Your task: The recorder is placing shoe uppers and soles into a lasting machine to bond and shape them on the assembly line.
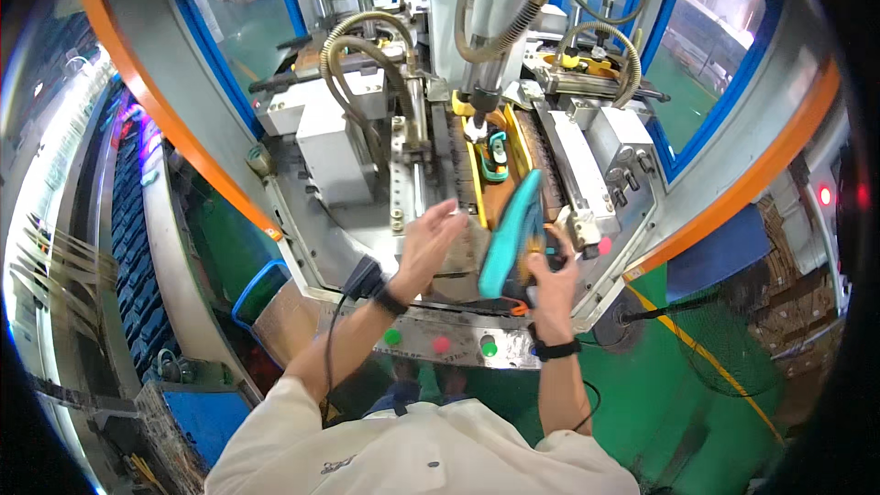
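My right hand (555, 284) grips a shoe (511, 236) with a teal sole, tilted on its side above the front of the machine. Part of its darker upper shows between my fingers, blurred. To the left of it, my left hand (431, 247) hovers with its fingers stretched and nothing in them, apart from the shoe. Just beyond both hands lies the machine's bed with yellow side bars (522, 151). A teal and black piece (496, 154) sits between those bars, under a vertical metal press rod (481, 101).
White machine blocks (335, 151) with curved hoses (367, 23) flank the bed. Green and red buttons (441, 345) line the front panel. An orange-edged frame (174, 119) arches on either side. A conveyor (137, 192) runs at left; a black floor fan (706, 339) appears at right.
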`<state>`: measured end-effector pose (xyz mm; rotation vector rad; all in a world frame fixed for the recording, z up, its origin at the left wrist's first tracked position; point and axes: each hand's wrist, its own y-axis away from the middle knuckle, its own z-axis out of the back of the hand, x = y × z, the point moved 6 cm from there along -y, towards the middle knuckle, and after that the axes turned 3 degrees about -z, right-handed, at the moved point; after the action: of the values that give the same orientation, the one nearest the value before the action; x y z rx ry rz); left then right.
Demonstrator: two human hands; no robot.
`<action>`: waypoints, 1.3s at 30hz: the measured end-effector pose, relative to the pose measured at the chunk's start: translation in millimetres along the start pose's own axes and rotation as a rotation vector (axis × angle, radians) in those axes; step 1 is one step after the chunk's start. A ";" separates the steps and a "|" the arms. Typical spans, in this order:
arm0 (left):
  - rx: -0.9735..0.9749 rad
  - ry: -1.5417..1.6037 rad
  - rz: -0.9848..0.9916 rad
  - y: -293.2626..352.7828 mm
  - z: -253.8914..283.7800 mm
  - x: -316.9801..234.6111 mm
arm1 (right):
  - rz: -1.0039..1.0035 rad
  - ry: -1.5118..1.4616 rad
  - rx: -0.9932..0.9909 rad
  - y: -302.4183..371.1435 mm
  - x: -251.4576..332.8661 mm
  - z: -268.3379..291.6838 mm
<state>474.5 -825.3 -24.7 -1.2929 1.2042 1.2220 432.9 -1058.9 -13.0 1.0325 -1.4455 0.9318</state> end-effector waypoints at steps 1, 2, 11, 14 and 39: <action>-0.042 -0.015 -0.003 -41.8 -11.0 21.0 | -0.028 -0.002 -0.021 -17.9 4.3 14.1; -0.077 -0.026 0.002 -73.2 -20.2 43.2 | -0.061 0.002 -0.050 -24.5 6.9 28.2; -0.566 -0.857 -0.306 -266.3 19.2 164.4 | 0.059 0.255 -0.222 -78.9 46.1 46.6; -0.500 -0.698 -0.101 -253.4 -1.2 146.0 | 0.140 0.501 -0.206 -135.9 62.4 50.3; -1.204 0.227 0.156 266.8 248.1 -95.1 | 0.340 1.125 0.245 -306.6 -64.3 -265.4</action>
<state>192.1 -589.7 55.9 -2.2528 0.6555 2.0865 809.8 -899.0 -43.7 0.2623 -0.5469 1.6085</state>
